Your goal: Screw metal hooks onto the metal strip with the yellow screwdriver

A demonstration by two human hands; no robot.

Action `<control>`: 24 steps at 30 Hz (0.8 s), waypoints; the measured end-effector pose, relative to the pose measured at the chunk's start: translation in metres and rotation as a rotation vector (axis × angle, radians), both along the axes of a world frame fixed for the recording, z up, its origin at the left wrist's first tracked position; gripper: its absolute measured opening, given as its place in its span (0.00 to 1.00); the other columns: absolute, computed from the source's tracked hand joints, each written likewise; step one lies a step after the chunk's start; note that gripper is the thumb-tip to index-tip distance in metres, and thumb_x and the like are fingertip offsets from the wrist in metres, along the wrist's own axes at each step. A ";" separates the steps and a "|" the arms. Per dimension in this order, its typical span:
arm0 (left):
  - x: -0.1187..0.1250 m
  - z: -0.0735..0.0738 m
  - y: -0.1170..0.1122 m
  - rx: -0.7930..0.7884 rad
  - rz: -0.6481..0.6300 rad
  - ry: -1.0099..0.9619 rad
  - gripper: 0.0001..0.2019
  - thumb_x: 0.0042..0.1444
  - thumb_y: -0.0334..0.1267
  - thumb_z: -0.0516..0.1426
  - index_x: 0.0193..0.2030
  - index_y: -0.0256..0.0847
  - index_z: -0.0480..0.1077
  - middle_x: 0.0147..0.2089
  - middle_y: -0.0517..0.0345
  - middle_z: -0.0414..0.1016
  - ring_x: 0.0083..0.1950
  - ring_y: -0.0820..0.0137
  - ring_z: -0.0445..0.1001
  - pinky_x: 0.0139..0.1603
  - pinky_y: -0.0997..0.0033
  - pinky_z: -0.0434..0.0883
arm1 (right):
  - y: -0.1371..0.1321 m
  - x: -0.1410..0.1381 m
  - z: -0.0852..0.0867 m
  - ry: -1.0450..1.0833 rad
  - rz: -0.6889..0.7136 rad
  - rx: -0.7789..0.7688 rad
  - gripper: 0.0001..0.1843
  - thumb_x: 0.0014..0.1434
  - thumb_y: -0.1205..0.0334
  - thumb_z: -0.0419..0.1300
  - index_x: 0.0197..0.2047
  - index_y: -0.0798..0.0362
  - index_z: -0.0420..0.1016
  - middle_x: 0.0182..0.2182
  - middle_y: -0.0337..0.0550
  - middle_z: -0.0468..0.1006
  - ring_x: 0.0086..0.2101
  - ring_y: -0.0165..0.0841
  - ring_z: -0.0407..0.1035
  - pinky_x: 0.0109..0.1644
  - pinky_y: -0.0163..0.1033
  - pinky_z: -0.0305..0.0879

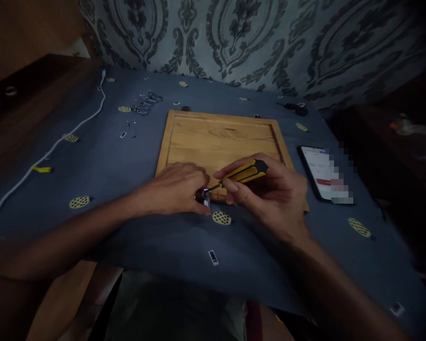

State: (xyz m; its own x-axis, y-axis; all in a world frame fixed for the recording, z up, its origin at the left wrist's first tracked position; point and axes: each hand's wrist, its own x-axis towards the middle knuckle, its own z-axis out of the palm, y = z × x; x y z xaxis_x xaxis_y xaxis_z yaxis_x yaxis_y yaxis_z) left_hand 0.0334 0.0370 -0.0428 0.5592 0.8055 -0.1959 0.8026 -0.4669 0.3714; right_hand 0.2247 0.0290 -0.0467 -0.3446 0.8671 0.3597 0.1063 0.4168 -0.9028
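Observation:
A wooden panel [213, 142] with a raised rim lies on the blue patterned cloth. My right hand [277, 194] is closed around a screwdriver [243, 173] with a yellow and black handle. Its shaft slants down to the left, and its tip is at a small shiny metal fitting [206, 199] by the panel's near edge. Between thumb and fingers, my left hand [181, 189] grips the fitting, covering part of it. Small dark holes show in the wood just right of the fitting.
Several metal fittings [147, 102] lie at the back left, with small screws [130, 124] in front. A phone [321, 175] with a lit screen lies to the right. A black object [298, 109] sits at the back right. A white cable [81, 125] runs along the left.

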 end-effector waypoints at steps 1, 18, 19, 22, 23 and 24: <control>0.000 0.000 0.000 -0.001 0.001 0.002 0.18 0.56 0.52 0.68 0.45 0.41 0.77 0.48 0.54 0.79 0.47 0.59 0.76 0.42 0.66 0.64 | 0.000 0.001 0.000 0.004 0.004 0.002 0.12 0.60 0.51 0.72 0.41 0.48 0.81 0.35 0.39 0.84 0.22 0.27 0.72 0.27 0.36 0.74; -0.003 -0.001 0.000 0.018 -0.017 0.029 0.20 0.57 0.57 0.67 0.42 0.41 0.75 0.46 0.55 0.79 0.47 0.60 0.75 0.40 0.67 0.62 | -0.002 -0.003 0.000 0.136 -0.151 0.110 0.10 0.58 0.53 0.74 0.34 0.47 0.80 0.32 0.37 0.81 0.20 0.27 0.70 0.21 0.36 0.71; -0.003 -0.001 0.000 0.016 -0.018 0.031 0.20 0.56 0.56 0.67 0.41 0.41 0.75 0.46 0.55 0.78 0.47 0.60 0.75 0.40 0.68 0.61 | -0.001 -0.003 -0.001 0.172 -0.184 0.128 0.09 0.60 0.53 0.73 0.35 0.47 0.80 0.33 0.37 0.81 0.20 0.27 0.70 0.21 0.36 0.70; -0.003 0.000 0.000 0.010 -0.027 0.023 0.20 0.56 0.56 0.68 0.40 0.41 0.75 0.45 0.56 0.78 0.48 0.61 0.75 0.39 0.68 0.61 | -0.001 -0.003 -0.001 0.198 -0.231 0.124 0.08 0.62 0.54 0.71 0.35 0.46 0.80 0.34 0.38 0.81 0.19 0.27 0.70 0.20 0.37 0.69; -0.003 0.000 0.000 0.012 -0.028 0.022 0.20 0.56 0.55 0.68 0.41 0.41 0.75 0.45 0.56 0.78 0.48 0.60 0.75 0.40 0.68 0.61 | -0.001 -0.003 -0.001 0.180 -0.226 0.115 0.08 0.62 0.53 0.71 0.35 0.46 0.80 0.34 0.38 0.81 0.19 0.27 0.70 0.20 0.38 0.68; -0.003 0.000 0.000 0.016 -0.025 0.025 0.20 0.55 0.55 0.68 0.41 0.41 0.75 0.45 0.55 0.78 0.48 0.60 0.75 0.40 0.68 0.61 | -0.002 -0.002 -0.002 0.156 -0.217 0.110 0.09 0.62 0.53 0.71 0.34 0.46 0.79 0.34 0.38 0.81 0.19 0.27 0.69 0.20 0.38 0.68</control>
